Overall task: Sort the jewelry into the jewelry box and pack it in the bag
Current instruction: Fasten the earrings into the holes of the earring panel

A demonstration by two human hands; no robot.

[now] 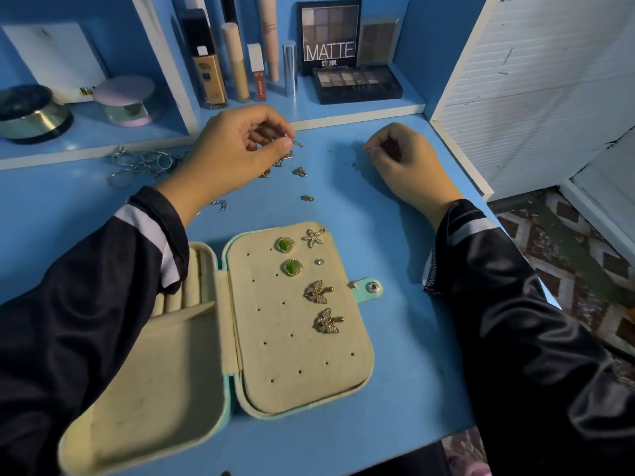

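- 6 pinned earrings in jewelry box; loose earrings, rings left on bench; no bag visible.
- left hand fingers pinch small piece; right hand curled, hold: cannot tell.

We read "MATTE" in large white letters on the eyeshadow palette standing at the back of the shelf. Under it is a smaller line that looks like "s.f.r color." The small red lip tube carries vertical print that we take for "LIP CREAM". On the white box at the left we make out only "NU". The foundation bottle has a label too blurred to read.
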